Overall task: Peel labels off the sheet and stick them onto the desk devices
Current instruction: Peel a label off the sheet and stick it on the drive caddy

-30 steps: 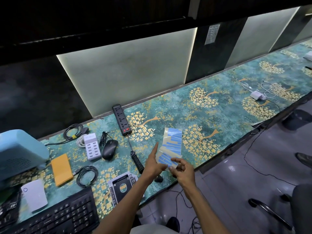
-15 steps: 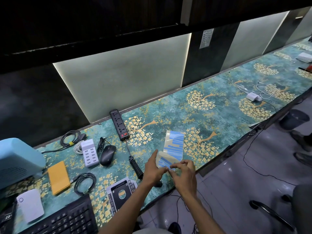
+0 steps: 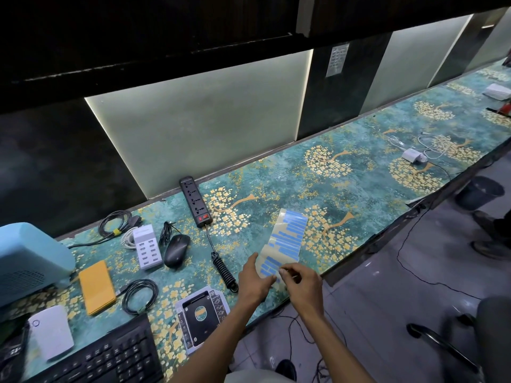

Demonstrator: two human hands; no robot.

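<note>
A curled sheet of blue labels (image 3: 287,239) stands up from the desk near its front edge. My left hand (image 3: 253,280) holds the sheet's lower left corner between thumb and fingers. My right hand (image 3: 302,280) pinches at a blue label on the sheet's bottom edge, fingertips close together. Devices lie to the left: a black power strip (image 3: 195,201), a black mouse (image 3: 176,250), a white multi-port charger (image 3: 146,247), an orange power bank (image 3: 96,287), a white box-shaped device (image 3: 51,331), a drive caddy (image 3: 203,313) and a black keyboard (image 3: 110,357).
A pale blue unit (image 3: 25,261) sits at the far left. Coiled black cables (image 3: 139,295) lie between the devices. A white adapter with cable (image 3: 413,156) rests far right on the patterned desk (image 3: 359,189). A bin (image 3: 479,193) and a chair base (image 3: 442,346) stand on the floor.
My right hand moved up from just below the sheet to its bottom edge, and the fingertips closed on a label. My left hand kept hold of the sheet; the view shifted slightly.
</note>
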